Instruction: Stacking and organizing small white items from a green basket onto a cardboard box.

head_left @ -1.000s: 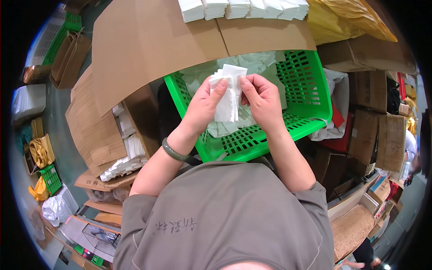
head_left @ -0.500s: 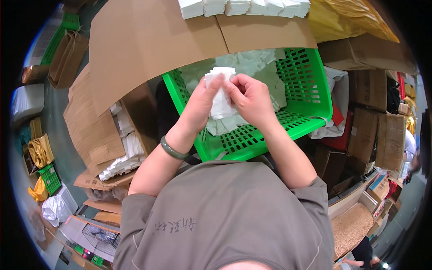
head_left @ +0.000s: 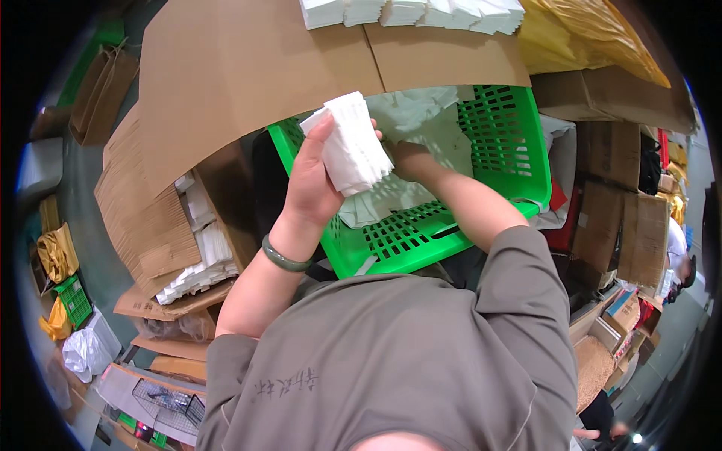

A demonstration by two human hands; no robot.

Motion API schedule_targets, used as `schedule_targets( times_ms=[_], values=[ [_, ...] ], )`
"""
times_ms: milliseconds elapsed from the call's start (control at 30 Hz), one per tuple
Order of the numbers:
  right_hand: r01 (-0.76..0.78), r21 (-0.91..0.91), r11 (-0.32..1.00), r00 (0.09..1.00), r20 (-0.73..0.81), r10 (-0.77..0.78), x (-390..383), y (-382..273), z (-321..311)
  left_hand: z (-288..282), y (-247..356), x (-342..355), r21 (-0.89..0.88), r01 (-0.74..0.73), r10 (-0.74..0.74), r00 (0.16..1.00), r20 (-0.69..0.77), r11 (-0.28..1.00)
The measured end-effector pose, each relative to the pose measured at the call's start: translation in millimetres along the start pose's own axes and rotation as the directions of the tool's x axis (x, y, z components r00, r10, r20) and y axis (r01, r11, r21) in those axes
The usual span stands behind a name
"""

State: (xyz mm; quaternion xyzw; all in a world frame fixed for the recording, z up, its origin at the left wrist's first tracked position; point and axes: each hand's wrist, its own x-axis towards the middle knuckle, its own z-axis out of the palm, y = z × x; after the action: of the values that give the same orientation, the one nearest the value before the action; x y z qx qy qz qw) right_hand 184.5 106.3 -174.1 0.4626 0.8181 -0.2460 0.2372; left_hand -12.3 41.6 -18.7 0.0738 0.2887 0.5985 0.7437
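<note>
My left hand (head_left: 307, 184) grips a thick stack of thin white sheets (head_left: 352, 146), its thumb along the left side and fingertips showing at the far right edge. The sheets look like paper or small flat bags; I cannot tell which. They fan out unevenly at the lower edge. My right hand (head_left: 410, 160) reaches down into the green plastic basket (head_left: 406, 259), just right of the stack. Its fingers are mostly hidden and in shadow. Loose pale white sheets (head_left: 421, 109) lie inside the basket.
A brown cardboard sheet (head_left: 226, 83) overhangs the basket's far edge, with several white stacks (head_left: 414, 13) on it. An open carton (head_left: 214, 203) holding more white stacks stands at left. Yellow plastic (head_left: 587, 37) lies at far right, above cardboard boxes (head_left: 609, 165).
My right hand has left the stack and dropped into the basket. My left hand alone now keeps hold of the stack, tilted and shifted slightly left.
</note>
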Motion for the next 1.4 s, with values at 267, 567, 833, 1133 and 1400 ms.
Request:
schedule_targets(
  times_ms=[267,567,833,1133,1400],
  values=[
    [0.205,0.197,0.959,0.965,-0.202,-0.164,10,7,-27,-1,-3,4,-0.008,0.020,-0.020,1.000,-0.006,1.000],
    [0.428,0.881,0.204,0.903,-0.404,-0.149,-104,4,-150,-7,-8,6,0.142,-0.023,0.037,0.994,-0.102,0.990],
    [0.387,0.915,-0.116,0.911,-0.399,-0.104,-131,-79,-157,-10,-20,10,0.343,0.022,-0.014,1.000,-0.023,0.939],
    [0.535,0.513,0.672,0.622,-0.777,0.098,-100,-94,-135,-4,-18,5,0.344,0.053,-0.079,0.995,0.060,0.937],
    [0.348,0.920,0.183,0.871,-0.389,0.299,-95,-119,-102,-2,-14,6,0.307,0.005,0.032,0.993,-0.117,0.952]
  ],
)
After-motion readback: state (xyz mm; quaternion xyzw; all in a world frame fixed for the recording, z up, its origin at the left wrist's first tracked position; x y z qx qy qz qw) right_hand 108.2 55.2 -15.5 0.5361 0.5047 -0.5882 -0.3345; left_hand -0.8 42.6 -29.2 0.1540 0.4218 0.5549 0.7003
